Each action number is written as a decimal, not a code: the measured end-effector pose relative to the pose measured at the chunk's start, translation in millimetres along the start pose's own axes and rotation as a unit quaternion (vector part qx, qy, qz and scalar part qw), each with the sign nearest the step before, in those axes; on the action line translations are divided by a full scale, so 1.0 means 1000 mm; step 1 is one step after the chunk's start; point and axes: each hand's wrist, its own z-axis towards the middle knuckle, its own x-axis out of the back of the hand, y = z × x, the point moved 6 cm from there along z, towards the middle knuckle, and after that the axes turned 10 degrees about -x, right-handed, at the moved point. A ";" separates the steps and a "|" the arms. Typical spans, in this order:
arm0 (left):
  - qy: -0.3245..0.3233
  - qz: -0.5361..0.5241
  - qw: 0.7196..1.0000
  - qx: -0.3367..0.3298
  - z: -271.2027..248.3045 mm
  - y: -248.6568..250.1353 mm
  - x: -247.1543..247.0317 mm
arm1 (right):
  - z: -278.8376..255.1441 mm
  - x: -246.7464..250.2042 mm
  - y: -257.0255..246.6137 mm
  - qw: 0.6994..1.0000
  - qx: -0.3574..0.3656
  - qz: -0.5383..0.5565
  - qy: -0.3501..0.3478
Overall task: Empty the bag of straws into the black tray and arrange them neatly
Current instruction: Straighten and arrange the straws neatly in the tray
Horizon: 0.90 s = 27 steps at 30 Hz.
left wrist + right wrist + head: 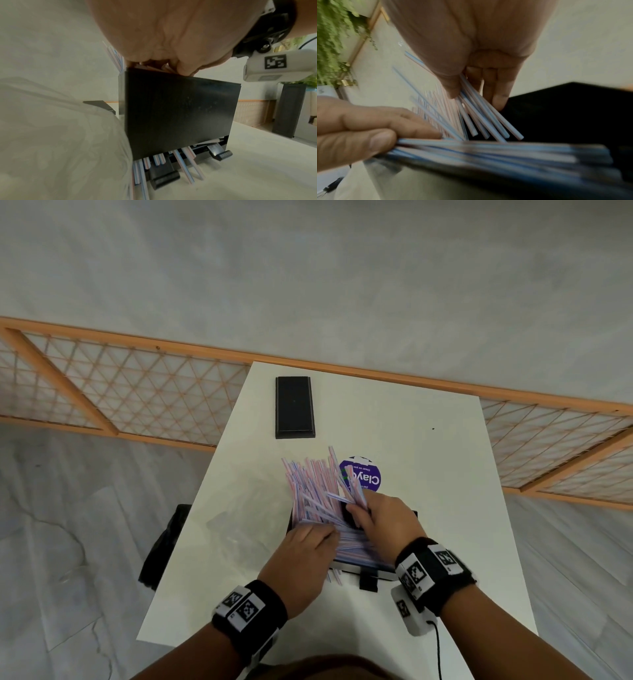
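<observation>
A heap of pink-and-blue striped straws (315,484) fans out from the black tray (180,115) toward the far side of the white table (428,467). My right hand (380,518) pinches several straws (481,112) between thumb and fingers above the tray (565,115). My left hand (308,546) reaches over the tray's near left rim, and its thumb and fingers (368,129) grip a flat bundle of straws (488,148) lying across it. A few straw ends (187,169) poke out under the tray's front wall. The empty clear bag (233,522) lies crumpled left of the tray.
A black rectangular lid (294,407) lies at the table's far left. A round purple sticker (368,474) sits just beyond the straws. A dark object (164,546) hangs off the table's left edge. A wooden lattice panel (137,392) lies on the floor behind.
</observation>
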 end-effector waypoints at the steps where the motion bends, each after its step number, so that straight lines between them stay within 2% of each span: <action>1: 0.004 -0.001 1.000 -0.001 0.000 -0.001 0.000 | -0.004 0.006 -0.002 1.000 0.010 -0.004 0.006; 6: 0.047 0.006 0.998 -0.041 0.008 0.002 0.020 | -0.023 0.034 -0.018 0.998 0.060 -0.021 0.027; 8: 0.048 -0.006 0.998 -0.026 0.009 0.000 0.024 | -0.027 0.040 -0.022 0.996 0.066 -0.062 0.019; 12: 0.041 -0.066 0.997 0.022 0.005 -0.010 0.027 | -0.028 0.027 -0.017 0.983 0.056 -0.170 -0.049; 15: 0.048 -0.086 0.994 0.053 0.001 -0.015 0.036 | -0.027 0.006 -0.012 0.976 0.054 -0.190 -0.089; 19: 0.115 -0.127 0.976 0.132 -0.008 -0.028 0.056 | -0.024 -0.013 -0.008 0.977 0.040 -0.181 -0.104; 22: 0.142 -0.148 0.959 0.194 -0.018 -0.035 0.064 | -0.022 -0.008 -0.008 0.990 0.029 -0.109 -0.083; 25: 0.179 -0.202 0.918 0.291 -0.029 -0.041 0.065 | -0.015 -0.005 -0.006 0.997 0.001 -0.045 -0.069; 27: 0.180 -0.232 0.899 0.325 -0.029 -0.043 0.062 | -0.009 -0.012 -0.005 0.997 -0.002 -0.031 -0.077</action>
